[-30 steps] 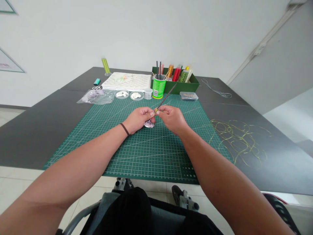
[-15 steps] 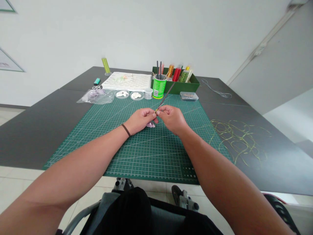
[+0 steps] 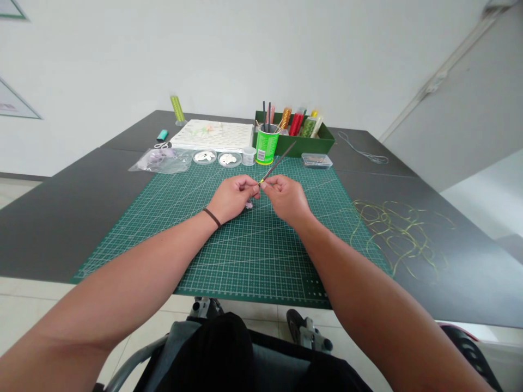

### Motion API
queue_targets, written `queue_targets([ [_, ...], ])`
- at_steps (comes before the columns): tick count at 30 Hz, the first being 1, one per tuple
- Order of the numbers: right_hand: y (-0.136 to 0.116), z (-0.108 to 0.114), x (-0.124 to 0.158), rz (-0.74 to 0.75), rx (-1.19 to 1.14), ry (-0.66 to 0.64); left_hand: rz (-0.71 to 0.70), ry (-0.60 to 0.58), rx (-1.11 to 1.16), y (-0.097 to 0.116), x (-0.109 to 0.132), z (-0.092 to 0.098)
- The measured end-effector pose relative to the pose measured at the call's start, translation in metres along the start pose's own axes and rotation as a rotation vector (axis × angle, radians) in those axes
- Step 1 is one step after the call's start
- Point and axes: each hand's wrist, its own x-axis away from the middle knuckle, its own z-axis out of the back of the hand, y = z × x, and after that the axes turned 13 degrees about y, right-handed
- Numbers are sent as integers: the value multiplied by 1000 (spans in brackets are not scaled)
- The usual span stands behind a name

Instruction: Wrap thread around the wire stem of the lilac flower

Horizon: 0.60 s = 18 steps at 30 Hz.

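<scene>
My left hand [image 3: 233,197] is closed in a pinch on a thin dark stick [image 3: 280,159], which slants up and away to the right. A small pale purple piece [image 3: 249,204], perhaps a flower, shows below those fingers, mostly hidden. Just beside it, my right hand [image 3: 286,198] pinches at the stick's lower part, where a bit of yellow-green thread [image 3: 261,181] shows at the fingertips. Both hands are held over the green cutting mat [image 3: 253,256]. Loose coils of yellow-green thread [image 3: 392,231] lie to the right.
Along the back stand a green can [image 3: 266,146] of sticks, a dark green box [image 3: 302,145] of coloured spools, a white tray [image 3: 220,136] and small dishes [image 3: 229,159]. A plastic bag [image 3: 163,161], scissors [image 3: 162,145] and a clear case [image 3: 317,160] lie nearby.
The dark stick has tipped slightly lower towards the right. My left hand has turned a little, and less of the purple piece shows under it.
</scene>
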Motion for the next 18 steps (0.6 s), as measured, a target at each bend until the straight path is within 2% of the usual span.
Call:
queue_targets([
  [18, -2, 1, 1, -19, -52, -51, 25, 27, 91, -8, -3, -1],
])
